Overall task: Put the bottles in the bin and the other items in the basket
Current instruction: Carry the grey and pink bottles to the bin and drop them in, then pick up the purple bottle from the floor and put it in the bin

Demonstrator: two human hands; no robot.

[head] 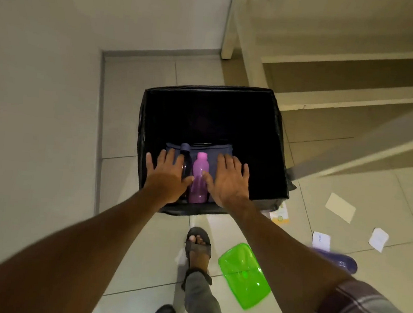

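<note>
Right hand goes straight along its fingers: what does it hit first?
Likely the blue-grey bag in the bin, just past the fingertips of the right hand. If the hand passes above it, the bin's far wall. Depth is unclear.

Stock count by kind.
One black bin [207, 89], holding two bottles: a pink bottle [199, 178] and a dark bottle [185, 154]. On the floor [373, 181]: one green lid [243, 275], one blurred purple item [338, 262], and four papers, namely a cream card [340, 207], white slip [378, 239], marked slip [321, 240] and printed leaflet [279, 214].
</note>
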